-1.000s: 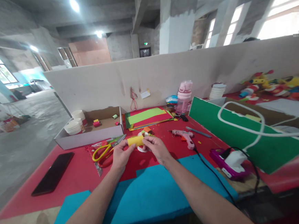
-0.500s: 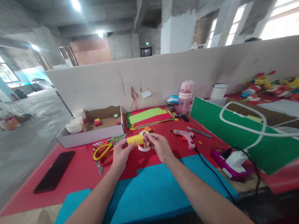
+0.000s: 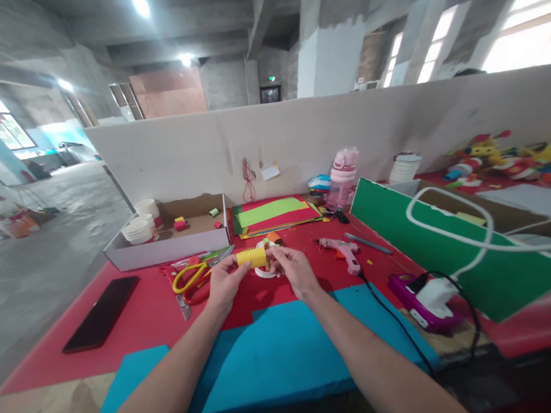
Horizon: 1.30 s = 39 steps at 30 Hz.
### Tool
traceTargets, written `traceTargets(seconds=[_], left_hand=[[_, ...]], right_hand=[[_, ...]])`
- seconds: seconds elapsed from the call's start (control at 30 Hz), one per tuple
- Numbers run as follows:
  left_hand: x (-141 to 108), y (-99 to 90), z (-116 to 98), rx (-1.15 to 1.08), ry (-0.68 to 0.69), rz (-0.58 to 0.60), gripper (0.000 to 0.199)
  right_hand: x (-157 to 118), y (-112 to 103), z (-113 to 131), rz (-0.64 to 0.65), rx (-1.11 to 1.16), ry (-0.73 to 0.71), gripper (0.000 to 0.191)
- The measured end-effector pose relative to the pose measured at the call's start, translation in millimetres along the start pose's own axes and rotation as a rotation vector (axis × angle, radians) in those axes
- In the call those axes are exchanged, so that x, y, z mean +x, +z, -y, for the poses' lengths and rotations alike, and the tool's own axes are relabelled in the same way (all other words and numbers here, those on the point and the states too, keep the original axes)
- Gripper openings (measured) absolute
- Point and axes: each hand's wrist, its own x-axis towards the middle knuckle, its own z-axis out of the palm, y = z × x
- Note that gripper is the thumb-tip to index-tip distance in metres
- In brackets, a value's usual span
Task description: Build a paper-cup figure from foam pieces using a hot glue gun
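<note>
Scissors (image 3: 204,266) are crowding your left hand (image 3: 225,285); between your right hand (image 3: 296,271) and the pink glue gun (image 3: 340,246), a strip of red tabletop (image 3: 324,272) is leaving room.

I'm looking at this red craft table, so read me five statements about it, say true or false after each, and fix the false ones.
1. The bare left hand holds a small yellow cylinder, and the bare right hand is at its right-hand end. True.
2. A pink plastic glue gun lies on the smooth red table covering. True.
3. The right hand is holding the glue gun. False: the glue gun lies on the covering, with neither hand touching it.
4. Scissors with yellow and orange loop handles lie to the right of a flat black rectangular phone. True.
5. The phone rests on a blue sheet. False: it lies on the red covering.
</note>
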Motion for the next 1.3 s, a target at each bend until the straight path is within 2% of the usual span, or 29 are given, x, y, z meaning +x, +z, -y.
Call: traceTargets(seconds=[0.1, 0.23, 0.4, 0.53, 0.63, 0.73, 1.1, 1.3], left_hand=[[-0.3, -1.6, 3.6, 0.069, 0.040, 0.041, 0.021], [-1.7, -1.5, 4.4, 0.142, 0.081, 0.094, 0.020], [-1.7, -1.0, 3.2, 0.139, 0.037, 0.072, 0.021], [-1.4, -0.8, -1.8, 0.048, -0.009, 0.040, 0.022], [-1.6, 0.1, -5.9, -0.001, -0.025, 0.017, 0.024], [-2.4, 0.8, -6.3, 0.005, -0.018, 0.034, 0.024], [-2.8, -0.1, -1.6, 0.101, 0.042, 0.143, 0.019], [-2.9, -0.2, -3.6, 0.053, 0.005, 0.118, 0.023]], right_hand=[[-1.8, 1.6, 0.3, 0.039, -0.065, -0.006, 0.040], [-2.7, 2.3, -0.2, 0.020, -0.108, -0.002, 0.033], [-0.8, -0.7, -1.3, 0.022, -0.190, -0.045, 0.036], [1.3, -4.5, -1.8, 0.000, -0.271, -0.122, 0.040], [0.1, -3.2, -1.1, 0.078, -0.200, -0.074, 0.044], [-3.5, 1.2, 0.3, 0.144, -0.152, -0.016, 0.039], [-1.7, 1.0, -5.4, 0.101, -0.183, -0.064, 0.031], [-1.1, -1.4, -5.4, 0.117, -0.160, 0.050, 0.034]])
